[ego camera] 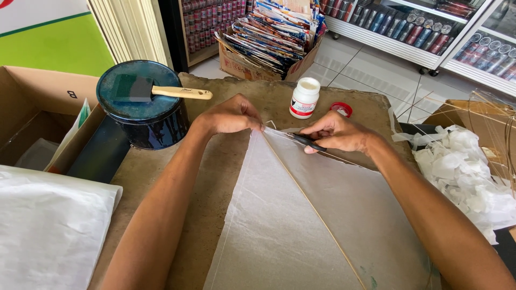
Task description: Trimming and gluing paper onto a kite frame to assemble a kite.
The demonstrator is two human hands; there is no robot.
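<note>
On the far left lies a sheet of white paper [48, 225], folded over and not in use, beside an open cardboard box [32, 102]. Next comes a dark blue round tin [142, 104] on the desk [215, 177], with a foam brush [156, 90] lying dry-looking on its lid.

The left hand [228, 115] pinches the top corner of the thin translucent kite paper [301, 215], holding it down at the point where a thin bamboo stick [312, 207] runs along the middle of the sheet. The stick seems already fixed to the paper, so the frame part looks done.

The right hand [336, 131] grips small black scissors [306, 141], which point at the same corner; I judge that the trimming is in progress. Behind it stand an open white glue bottle [304, 98] and its red cap [341, 109]. At the right, a pile of white paper scraps [462, 172] suggests much cutting is already finished.
</note>
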